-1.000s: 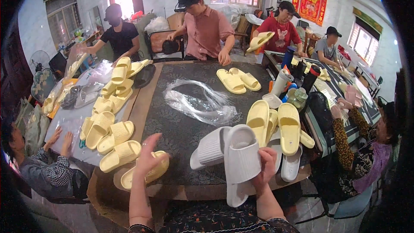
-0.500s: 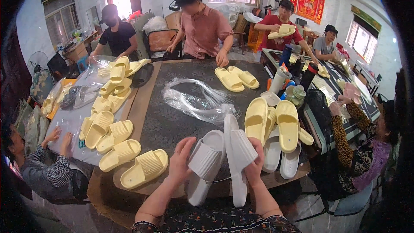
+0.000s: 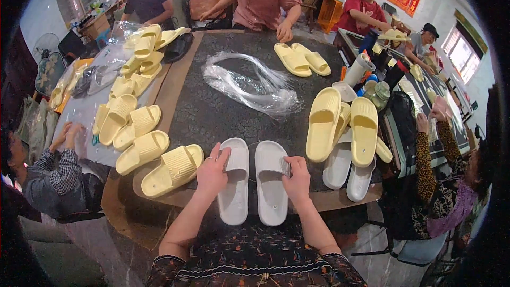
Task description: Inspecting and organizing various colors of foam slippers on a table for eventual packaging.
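At the near edge of the dark marbled table (image 3: 223,111), two pale grey foam slides lie side by side, heels hanging over the edge. The left hand (image 3: 211,172) clamps its fingers on the left grey slide (image 3: 234,180); the right hand (image 3: 297,180) grips the right grey slide (image 3: 271,180). Just left lies a yellow ribbed foam slide (image 3: 172,169). Farther in, mid-table, sits a crumpled clear plastic bag (image 3: 249,85).

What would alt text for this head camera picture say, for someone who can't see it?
A person's left hand and right hand press a pair of white slide sandals flat, side by side, on a dark table. Yellow sandals lie in groups around them, with a heap of clear plastic bags mid-table. Other people sit around the table.
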